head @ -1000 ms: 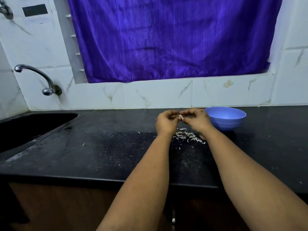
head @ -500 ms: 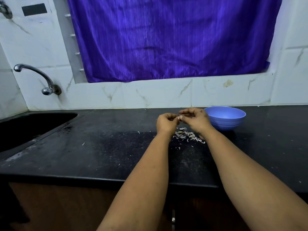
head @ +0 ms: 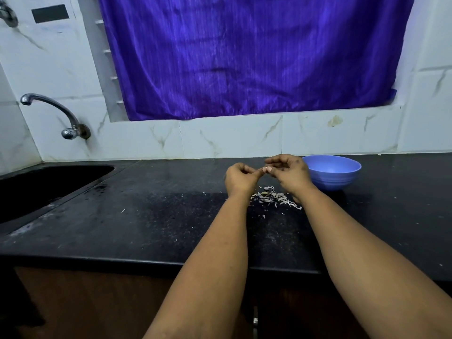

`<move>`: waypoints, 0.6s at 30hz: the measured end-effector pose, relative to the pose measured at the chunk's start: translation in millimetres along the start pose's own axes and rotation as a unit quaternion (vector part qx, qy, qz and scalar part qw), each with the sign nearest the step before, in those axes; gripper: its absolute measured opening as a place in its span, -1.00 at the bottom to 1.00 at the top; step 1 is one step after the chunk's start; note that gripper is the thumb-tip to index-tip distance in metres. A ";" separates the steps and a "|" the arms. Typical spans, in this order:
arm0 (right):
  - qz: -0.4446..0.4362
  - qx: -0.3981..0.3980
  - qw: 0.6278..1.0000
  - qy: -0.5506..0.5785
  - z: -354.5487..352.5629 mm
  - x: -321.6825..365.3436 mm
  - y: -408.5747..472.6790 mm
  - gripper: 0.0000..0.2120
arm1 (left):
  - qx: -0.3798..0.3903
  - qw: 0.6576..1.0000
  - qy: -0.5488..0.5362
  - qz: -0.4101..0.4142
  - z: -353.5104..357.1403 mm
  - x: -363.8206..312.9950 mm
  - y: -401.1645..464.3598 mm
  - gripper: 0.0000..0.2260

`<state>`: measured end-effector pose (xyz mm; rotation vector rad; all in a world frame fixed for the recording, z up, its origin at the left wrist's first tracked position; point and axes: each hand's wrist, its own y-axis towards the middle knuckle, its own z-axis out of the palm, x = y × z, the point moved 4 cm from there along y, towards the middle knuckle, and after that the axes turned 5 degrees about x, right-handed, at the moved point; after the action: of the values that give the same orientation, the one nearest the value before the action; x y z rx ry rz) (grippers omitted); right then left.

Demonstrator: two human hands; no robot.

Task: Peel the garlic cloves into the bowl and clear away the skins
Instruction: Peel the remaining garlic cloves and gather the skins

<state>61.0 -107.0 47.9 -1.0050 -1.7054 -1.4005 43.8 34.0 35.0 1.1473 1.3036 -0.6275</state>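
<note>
Right of frame centre, fingertips (head: 264, 169) of both hands meet, pinching a small pale garlic clove (head: 266, 169). The left hand (head: 241, 178) and right hand (head: 289, 173) are curled, above a skin pile (head: 275, 197) on the black counter (head: 146, 216). The blue bowl (head: 333, 173) sits just right.

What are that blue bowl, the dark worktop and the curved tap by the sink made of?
The round blue bowl looks like matte plastic: even colour, soft sheen, moulded ridges around its side. The black speckled countertop appears to be polished stone, perhaps granite, given its fine flecks and dull reflections. The curved silver tap is shiny metal, probably chrome-plated or steel, with bright highlights.
</note>
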 end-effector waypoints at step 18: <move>0.017 0.010 0.996 0.082 0.8 0.5 -1.1 -0.73 | 0.117 0.963 -0.233 -0.063 11.4 -0.1 -6.5 -0.92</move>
<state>59.7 -106.3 47.8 -0.8790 -1.5727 -1.4015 42.8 21.4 31.8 1.0266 0.9151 -1.0971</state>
